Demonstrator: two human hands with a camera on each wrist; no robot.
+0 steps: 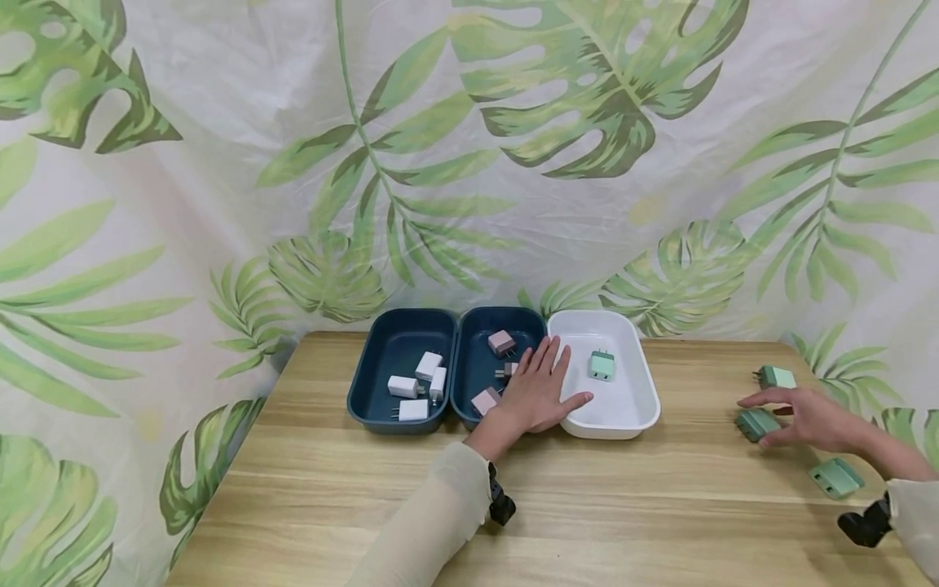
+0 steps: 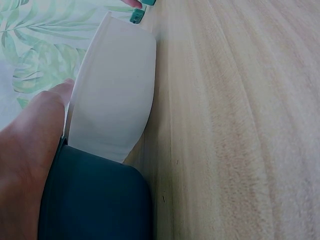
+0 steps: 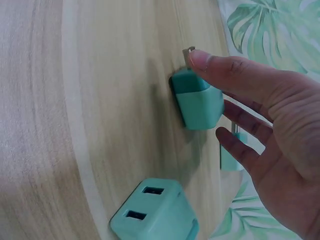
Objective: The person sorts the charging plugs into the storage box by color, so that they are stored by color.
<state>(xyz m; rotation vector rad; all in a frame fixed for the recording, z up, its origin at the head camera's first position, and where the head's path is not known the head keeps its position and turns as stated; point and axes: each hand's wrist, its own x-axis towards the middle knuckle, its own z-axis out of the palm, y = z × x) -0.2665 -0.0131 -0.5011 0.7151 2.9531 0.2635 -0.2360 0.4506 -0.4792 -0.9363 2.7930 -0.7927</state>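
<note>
My left hand [image 1: 535,390] lies with fingers straight and spread over the right side of the middle navy tray [image 1: 464,412], thumb reaching over the rim of the white tray [image 1: 645,412]. It partly hides the pink charger plugs [image 1: 502,343] inside. In the left wrist view, the hand's edge [image 2: 25,155] is against the trays. At the far right, the thumb and fingers of my right hand [image 1: 817,417] curl round a green charger plug [image 3: 200,107], its prongs beside the thumb tip. One green charger [image 1: 601,365] sits in the white tray.
Another green charger [image 1: 778,377] lies behind the right hand, and a third, two-port charger [image 1: 836,478] lies nearer. The left navy tray [image 1: 359,399] holds several white chargers [image 1: 413,409]. A leaf-print cloth [image 1: 440,244] hangs behind the wooden table [image 1: 623,522].
</note>
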